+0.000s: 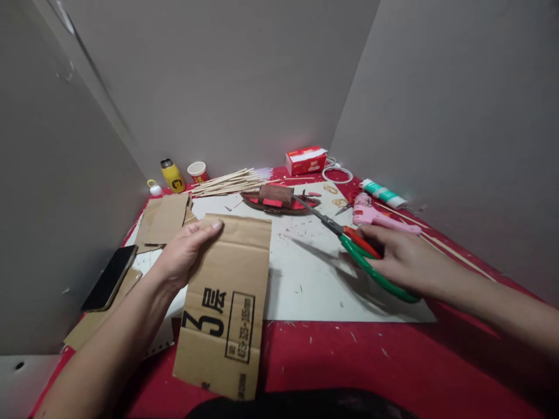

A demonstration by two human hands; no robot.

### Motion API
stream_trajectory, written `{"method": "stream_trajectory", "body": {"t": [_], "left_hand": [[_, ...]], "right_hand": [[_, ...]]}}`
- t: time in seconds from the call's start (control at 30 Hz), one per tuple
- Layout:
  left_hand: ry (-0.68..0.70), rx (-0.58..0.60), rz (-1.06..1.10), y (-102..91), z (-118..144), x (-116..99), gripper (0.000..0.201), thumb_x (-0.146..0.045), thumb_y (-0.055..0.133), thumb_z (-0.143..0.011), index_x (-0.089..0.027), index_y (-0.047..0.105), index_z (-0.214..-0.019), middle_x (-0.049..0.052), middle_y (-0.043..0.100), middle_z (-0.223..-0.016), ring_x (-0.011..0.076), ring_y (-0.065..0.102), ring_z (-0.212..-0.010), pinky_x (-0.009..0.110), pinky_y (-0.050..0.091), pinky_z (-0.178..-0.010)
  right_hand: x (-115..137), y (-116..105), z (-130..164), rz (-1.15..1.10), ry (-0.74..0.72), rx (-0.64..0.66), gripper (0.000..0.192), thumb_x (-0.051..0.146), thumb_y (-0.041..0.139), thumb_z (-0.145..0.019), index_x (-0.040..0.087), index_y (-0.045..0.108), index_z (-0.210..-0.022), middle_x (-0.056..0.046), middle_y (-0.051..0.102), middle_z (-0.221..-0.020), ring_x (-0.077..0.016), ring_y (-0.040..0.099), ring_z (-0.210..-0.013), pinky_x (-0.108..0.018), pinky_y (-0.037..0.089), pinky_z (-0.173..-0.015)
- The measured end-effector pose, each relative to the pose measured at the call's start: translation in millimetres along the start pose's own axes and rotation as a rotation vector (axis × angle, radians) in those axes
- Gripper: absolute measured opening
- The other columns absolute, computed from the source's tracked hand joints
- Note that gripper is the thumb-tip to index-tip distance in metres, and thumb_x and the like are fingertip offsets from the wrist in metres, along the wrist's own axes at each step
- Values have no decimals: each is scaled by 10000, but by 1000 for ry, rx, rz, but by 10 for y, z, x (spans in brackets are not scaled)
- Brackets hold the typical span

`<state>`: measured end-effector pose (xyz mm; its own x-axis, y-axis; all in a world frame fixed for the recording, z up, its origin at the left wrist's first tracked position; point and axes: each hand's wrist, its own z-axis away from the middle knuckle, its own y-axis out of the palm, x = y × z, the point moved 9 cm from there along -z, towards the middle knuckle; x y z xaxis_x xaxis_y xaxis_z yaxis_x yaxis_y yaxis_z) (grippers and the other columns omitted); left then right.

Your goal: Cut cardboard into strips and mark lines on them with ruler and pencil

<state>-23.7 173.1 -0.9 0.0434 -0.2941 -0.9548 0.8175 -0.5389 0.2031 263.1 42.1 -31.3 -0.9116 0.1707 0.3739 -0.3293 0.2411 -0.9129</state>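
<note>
Two hands — cardboard (pixel 227 302) left (pixel 183 253), scissors (pixel 358 247) right (pixel 404 259).

Left arm: bare forearm reaches in from the lower left, angled up and to the right.
Left hand (pixel 183 251): palm down, fingers stretched forward and slightly curled, thumb pointing right; grip closed at an edge.
Right arm: bare forearm enters from the right edge, pointing left.
Right hand (pixel 404 259): knuckles up, fingers curled down and closed in a grip.
</note>
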Motion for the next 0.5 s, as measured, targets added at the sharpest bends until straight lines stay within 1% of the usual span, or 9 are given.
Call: {"method": "stream_trajectory", "body": {"t": [0.03,0.1,0.2,0.27,0.33,0.4,0.47,0.5], "left_hand": [[11,-29,10,-28,-49,36,274,-392,857,-689,-162,726,-761,29,721,-675,147,661,-576,235,518,-555],[32,-86,26,-71,-151,146,274,-406,833,-702,-175,718,-794,18,720,-696,147,661,-610,237,518,-583],[43,-134,23,-61,-290,372,304,-417,814,-700,-176,695,-843,24,725,-747,165,673,-676,259,530,-635],[32,-128,-7,-5,-363,514,312,-415,804,-702,-166,673,-837,35,713,-740,168,664,-659,269,527,-621],[19,-91,-61,59,-424,605,318,-388,800,-706,-150,672,-875,52,710,-749,168,657,-639,275,522,-599],[22,-48,-136,90,-471,626,384,-338,798,-718,-127,676,-1014,88,731,-835,187,683,-695,297,542,-636],[55,-29,-229,64,-505,579,526,-308,780,-757,-116,623,-1221,148,735,-1045,233,713,-869,352,568,-760],[84,-30,-283,37,-513,537,589,-309,760,-788,-122,572,-1315,179,700,-1187,261,703,-993,391,562,-849]], "right_hand": [[-20,30,1,27,20,36,289,502,482,-810,228,573,-815,-73,674,-741,-248,640,-670,-345,473,-607],[-74,88,-7,95,62,92,352,571,493,-784,228,572,-804,-71,643,-682,-257,616,-629,-349,429,-571],[-168,162,-43,222,105,128,393,612,514,-750,229,579,-809,-93,639,-693,-298,609,-648,-357,362,-567],[-218,213,-66,284,121,145,389,603,512,-753,227,585,-818,-113,650,-712,-318,617,-665,-359,339,-563],[-242,252,-77,315,124,165,386,589,505,-772,219,591,-835,-126,657,-709,-322,621,-649,-357,331,-543],[-231,272,-71,325,109,179,376,563,489,-808,207,602,-851,-144,667,-710,-320,624,-630,-361,336,-530],[-198,280,-55,317,80,188,370,537,467,-843,197,612,-851,-161,677,-715,-315,624,-608,-368,346,-521],[-172,281,-46,305,58,186,363,522,464,-854,194,618,-850,-164,680,-714,-313,625,-600,-370,352,-516]]}}
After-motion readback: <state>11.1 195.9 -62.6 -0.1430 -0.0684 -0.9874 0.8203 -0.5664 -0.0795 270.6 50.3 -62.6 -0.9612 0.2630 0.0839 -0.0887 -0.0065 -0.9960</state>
